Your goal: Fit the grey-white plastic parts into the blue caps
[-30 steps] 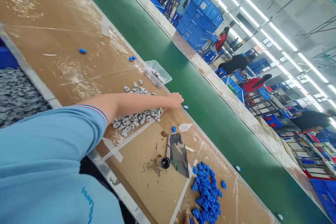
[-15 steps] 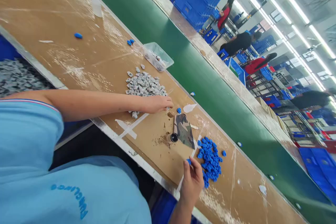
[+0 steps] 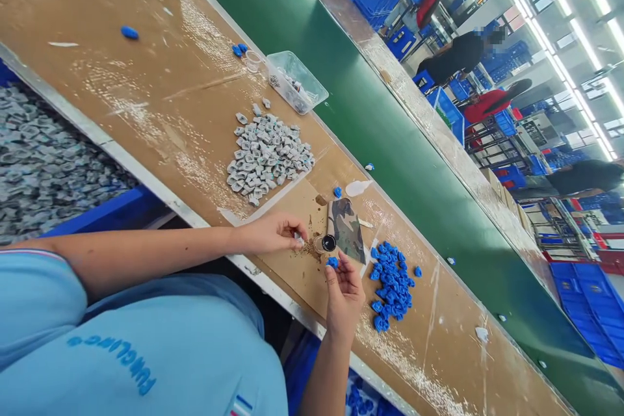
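Note:
My left hand point(image 3: 275, 233) pinches a small grey-white plastic piece point(image 3: 299, 240) over the brown board, just left of a small round container point(image 3: 325, 244) with a dark top. Between the thumb and fingers of my right hand point(image 3: 345, 286) is a small blue plastic piece point(image 3: 332, 262), held close to that container. A heap of blue pieces point(image 3: 392, 286) lies right of my right hand. Beyond my left hand spreads a pile of grey-white pieces point(image 3: 270, 156). Behind the container rests a camouflage-patterned cloth or pad point(image 3: 347, 231).
A clear plastic tub point(image 3: 297, 81) with small parts stands at the table's far edge. Past it runs a green conveyor belt point(image 3: 341, 104) carrying a few small pieces. A blue crate point(image 3: 112, 208) of grey pieces is at lower left. Other people work across the belt.
My left hand has come from the grey pile toward the round container, now with a grey-white piece. My right hand has moved up and left with its blue piece. The view has shifted slightly.

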`<move>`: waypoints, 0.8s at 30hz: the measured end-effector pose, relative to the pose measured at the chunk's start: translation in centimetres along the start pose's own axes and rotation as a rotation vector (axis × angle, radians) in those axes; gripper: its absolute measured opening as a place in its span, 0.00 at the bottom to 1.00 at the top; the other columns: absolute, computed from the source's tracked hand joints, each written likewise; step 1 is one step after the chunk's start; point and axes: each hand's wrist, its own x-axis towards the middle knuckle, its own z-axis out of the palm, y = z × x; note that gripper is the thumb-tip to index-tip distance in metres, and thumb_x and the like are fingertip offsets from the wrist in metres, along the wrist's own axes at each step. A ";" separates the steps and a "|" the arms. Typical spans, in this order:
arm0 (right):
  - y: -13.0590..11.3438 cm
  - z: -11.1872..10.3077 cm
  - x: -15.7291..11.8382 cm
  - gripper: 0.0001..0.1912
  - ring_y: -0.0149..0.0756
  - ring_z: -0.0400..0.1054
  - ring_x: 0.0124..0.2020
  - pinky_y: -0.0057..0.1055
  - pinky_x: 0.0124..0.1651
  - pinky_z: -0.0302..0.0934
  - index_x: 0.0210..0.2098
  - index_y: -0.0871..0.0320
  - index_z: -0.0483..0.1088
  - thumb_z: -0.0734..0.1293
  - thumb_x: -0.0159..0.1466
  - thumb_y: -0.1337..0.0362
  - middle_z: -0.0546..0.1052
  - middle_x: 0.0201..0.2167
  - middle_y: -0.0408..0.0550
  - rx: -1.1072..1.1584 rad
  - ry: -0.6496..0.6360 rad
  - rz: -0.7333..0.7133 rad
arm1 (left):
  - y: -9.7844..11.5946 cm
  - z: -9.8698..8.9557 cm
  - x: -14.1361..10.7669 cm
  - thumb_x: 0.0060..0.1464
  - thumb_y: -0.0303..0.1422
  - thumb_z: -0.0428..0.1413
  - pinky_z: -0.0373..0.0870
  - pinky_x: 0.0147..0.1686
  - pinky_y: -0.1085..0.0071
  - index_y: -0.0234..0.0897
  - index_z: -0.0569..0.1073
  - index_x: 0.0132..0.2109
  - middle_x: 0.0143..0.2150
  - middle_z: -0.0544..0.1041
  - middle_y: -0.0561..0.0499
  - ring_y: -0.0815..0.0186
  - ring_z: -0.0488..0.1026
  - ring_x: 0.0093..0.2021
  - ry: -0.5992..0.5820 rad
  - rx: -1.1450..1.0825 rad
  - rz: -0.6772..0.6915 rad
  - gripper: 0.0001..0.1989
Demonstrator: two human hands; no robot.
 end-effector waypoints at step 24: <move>-2.7 -1.1 3.7 0.12 0.33 0.72 0.38 0.29 0.41 0.66 0.45 0.53 0.75 0.63 0.64 0.65 0.78 0.37 0.48 -0.698 -0.150 -0.495 | -1.1 0.5 0.4 0.51 0.30 0.57 0.70 0.39 0.71 0.32 0.74 0.42 0.35 0.74 0.49 0.69 0.71 0.35 0.003 -0.104 0.058 0.11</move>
